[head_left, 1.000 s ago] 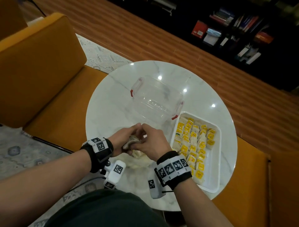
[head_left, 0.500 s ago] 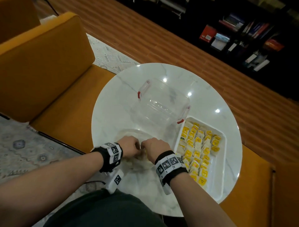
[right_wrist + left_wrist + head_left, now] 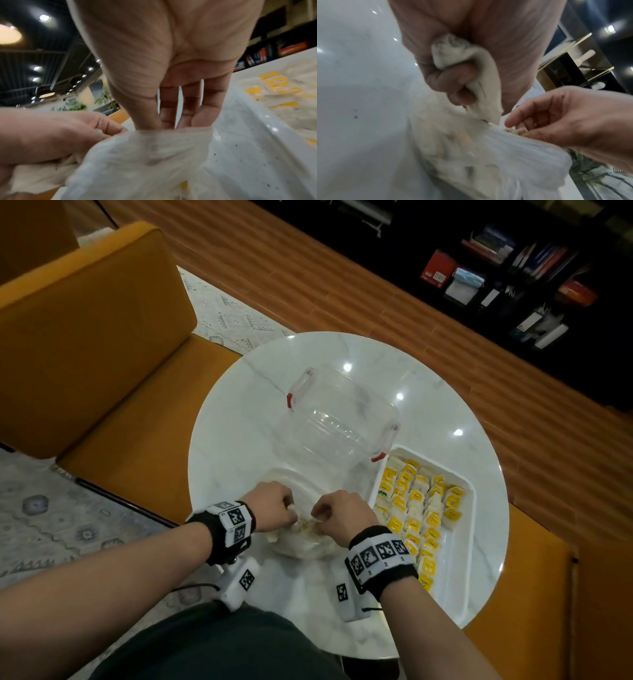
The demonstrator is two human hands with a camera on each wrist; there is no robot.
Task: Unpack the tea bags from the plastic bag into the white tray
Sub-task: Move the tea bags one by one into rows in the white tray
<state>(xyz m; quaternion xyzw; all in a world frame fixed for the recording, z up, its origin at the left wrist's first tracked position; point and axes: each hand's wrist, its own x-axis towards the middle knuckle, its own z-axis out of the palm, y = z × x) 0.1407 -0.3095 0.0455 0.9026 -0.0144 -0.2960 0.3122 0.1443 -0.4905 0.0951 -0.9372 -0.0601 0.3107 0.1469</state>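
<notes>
Plastic bag (image 3: pixel 301 542) on worktop (image 3: pixel 246 412) between both hands; left hand (image 3: pixel 272 506) grips bunched edge, right hand (image 3: pixel 342 517) pinches opposite rim. White tray (image 3: pixel 459 577) just right, tea bags (image 3: pixel 418 508) inside.

Both forearms reached forward, the left hand (image 3: pixel 274 505) fisted tight, the right hand (image 3: pixel 342 517) pinching with curled fingers (image 3: pixel 181 108).

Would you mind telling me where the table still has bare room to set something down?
Bare marble table lies left of the clear container and beyond it. The white tray is crowded, except its right strip.
</notes>
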